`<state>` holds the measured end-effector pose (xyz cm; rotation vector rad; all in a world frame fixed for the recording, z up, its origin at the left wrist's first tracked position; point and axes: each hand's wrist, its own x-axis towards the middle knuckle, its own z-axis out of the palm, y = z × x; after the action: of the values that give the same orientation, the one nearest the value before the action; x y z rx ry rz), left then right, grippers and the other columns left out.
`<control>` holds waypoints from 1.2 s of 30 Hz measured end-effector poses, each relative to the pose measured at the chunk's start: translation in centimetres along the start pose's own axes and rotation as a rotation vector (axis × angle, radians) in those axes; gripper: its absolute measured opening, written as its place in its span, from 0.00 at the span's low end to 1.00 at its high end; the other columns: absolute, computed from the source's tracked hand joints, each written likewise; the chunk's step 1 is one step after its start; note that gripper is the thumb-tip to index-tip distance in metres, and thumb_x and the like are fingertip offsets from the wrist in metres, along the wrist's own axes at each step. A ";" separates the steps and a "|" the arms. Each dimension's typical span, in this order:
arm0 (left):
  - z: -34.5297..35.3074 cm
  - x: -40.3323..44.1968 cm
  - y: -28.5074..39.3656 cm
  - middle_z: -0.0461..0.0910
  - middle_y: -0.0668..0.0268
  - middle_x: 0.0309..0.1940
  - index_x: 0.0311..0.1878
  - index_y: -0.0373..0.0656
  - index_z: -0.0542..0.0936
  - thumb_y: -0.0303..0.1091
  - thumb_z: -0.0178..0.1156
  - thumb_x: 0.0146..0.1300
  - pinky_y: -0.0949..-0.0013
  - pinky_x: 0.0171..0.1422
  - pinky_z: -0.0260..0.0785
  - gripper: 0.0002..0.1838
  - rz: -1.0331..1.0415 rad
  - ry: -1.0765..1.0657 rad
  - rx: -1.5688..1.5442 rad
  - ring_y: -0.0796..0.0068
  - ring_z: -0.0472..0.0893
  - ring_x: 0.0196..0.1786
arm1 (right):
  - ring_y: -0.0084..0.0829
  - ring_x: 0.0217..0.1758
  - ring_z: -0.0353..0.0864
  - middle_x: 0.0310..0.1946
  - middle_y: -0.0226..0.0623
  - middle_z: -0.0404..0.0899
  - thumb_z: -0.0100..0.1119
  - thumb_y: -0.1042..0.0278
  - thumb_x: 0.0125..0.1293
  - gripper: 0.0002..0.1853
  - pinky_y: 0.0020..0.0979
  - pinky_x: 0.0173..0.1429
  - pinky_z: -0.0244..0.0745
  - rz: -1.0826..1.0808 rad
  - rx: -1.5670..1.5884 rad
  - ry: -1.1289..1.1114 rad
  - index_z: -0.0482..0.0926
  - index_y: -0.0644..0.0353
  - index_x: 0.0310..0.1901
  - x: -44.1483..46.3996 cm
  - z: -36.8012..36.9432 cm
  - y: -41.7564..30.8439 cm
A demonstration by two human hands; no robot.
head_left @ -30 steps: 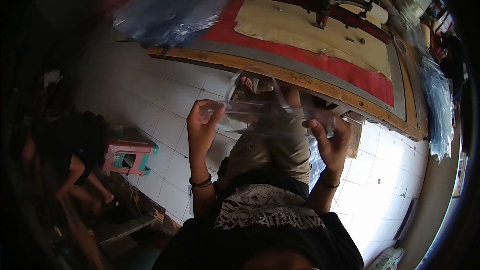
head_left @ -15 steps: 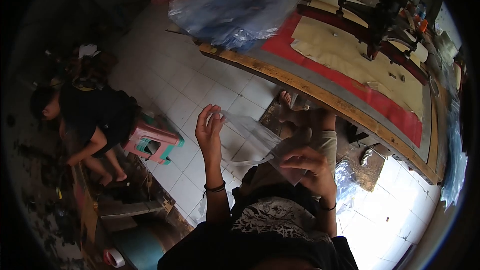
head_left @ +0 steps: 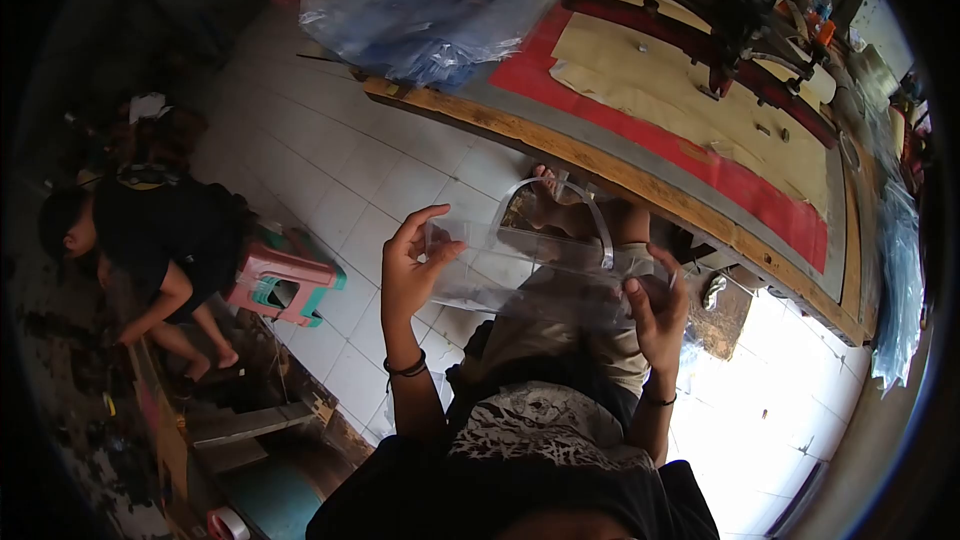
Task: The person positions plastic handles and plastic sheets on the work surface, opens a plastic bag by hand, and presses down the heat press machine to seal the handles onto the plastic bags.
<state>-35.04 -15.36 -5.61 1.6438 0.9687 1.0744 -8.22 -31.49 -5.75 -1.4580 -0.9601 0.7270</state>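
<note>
A clear plastic bag (head_left: 530, 275) with a curved handle loop is stretched between my hands above my lap. My left hand (head_left: 415, 260) pinches its left end between thumb and fingers. At the right end, my right hand (head_left: 655, 310) grips the plastic with thumb and fingers. The handle loop arches up from the bag's upper edge, below the wooden edge of the worktable (head_left: 600, 162).
A pile of bluish plastic (head_left: 435, 15) lies on the table's left part, beside a press frame (head_left: 700, 40) over red and tan sheets. More plastic (head_left: 895, 290) hangs at the right. A person (head_left: 165, 240) sits on a pink-green stool (head_left: 285, 275) at left.
Half a second ago the bag hung slanted, with my right hand across it; now it is spread nearly level, with its loop upward. The camera view has shifted slightly.
</note>
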 end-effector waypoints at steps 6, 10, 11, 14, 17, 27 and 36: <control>0.9 -0.1 1.3 0.82 0.63 0.30 0.54 0.38 0.77 0.23 0.69 0.55 0.76 0.31 0.75 0.22 -0.010 -0.030 0.051 0.80 0.82 0.31 | 0.17 0.31 0.79 0.30 0.35 0.83 0.62 0.71 0.66 0.22 0.19 0.33 0.69 -0.027 0.007 0.074 0.66 0.62 0.59 0.1 -0.7 0.4; 0.8 0.1 1.6 0.82 0.61 0.28 0.52 0.37 0.76 0.19 0.68 0.54 0.77 0.29 0.73 0.21 0.079 -0.088 0.147 0.78 0.83 0.29 | 0.18 0.31 0.79 0.34 0.37 0.82 0.65 0.73 0.63 0.22 0.19 0.30 0.71 -0.057 -0.008 0.093 0.67 0.62 0.56 0.0 -1.9 0.6; 0.8 0.2 1.5 0.82 0.61 0.26 0.52 0.37 0.76 0.17 0.67 0.54 0.77 0.28 0.72 0.21 0.117 -0.109 0.184 0.77 0.83 0.28 | 0.18 0.31 0.79 0.35 0.38 0.82 0.66 0.73 0.62 0.23 0.19 0.29 0.72 -0.034 -0.017 0.080 0.67 0.62 0.56 -0.1 -2.2 0.5; 0.7 0.0 1.5 0.82 0.61 0.27 0.49 0.36 0.76 0.17 0.68 0.53 0.77 0.26 0.73 0.20 0.252 -0.092 0.160 0.76 0.83 0.26 | 0.20 0.31 0.80 0.38 0.42 0.82 0.67 0.76 0.60 0.28 0.19 0.30 0.72 -0.066 0.080 0.120 0.63 0.63 0.59 -0.6 -3.0 -1.0; 1.4 0.1 2.0 0.84 0.56 0.31 0.50 0.37 0.77 0.19 0.68 0.54 0.76 0.28 0.77 0.19 0.417 -0.062 0.117 0.74 0.85 0.31 | 0.22 0.29 0.81 0.35 0.44 0.83 0.67 0.75 0.60 0.29 0.20 0.28 0.72 -0.151 0.098 0.164 0.63 0.62 0.61 -1.0 -4.0 -3.2; 7.2 0.6 1.0 0.83 0.59 0.30 0.48 0.37 0.77 0.18 0.65 0.57 0.80 0.18 0.66 0.15 0.262 -0.207 -0.098 0.81 0.79 0.20 | 0.18 0.18 0.74 0.28 0.39 0.83 0.65 0.74 0.60 0.27 0.20 0.20 0.66 0.151 -0.248 0.383 0.68 0.60 0.61 -1.7 -7.8 -4.0; 9.2 1.9 2.1 0.79 0.69 0.18 0.50 0.40 0.79 0.28 0.71 0.55 0.79 0.19 0.61 0.18 0.032 -0.456 0.104 0.86 0.72 0.16 | 0.17 0.18 0.73 0.25 0.35 0.80 0.64 0.72 0.62 0.19 0.22 0.19 0.65 0.224 -0.399 0.427 0.73 0.59 0.54 -1.8 -9.0 -2.8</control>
<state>-25.53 -16.64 -5.01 1.8855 0.7052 0.6321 -1.66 -37.43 -2.11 -1.9961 -0.6355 0.3625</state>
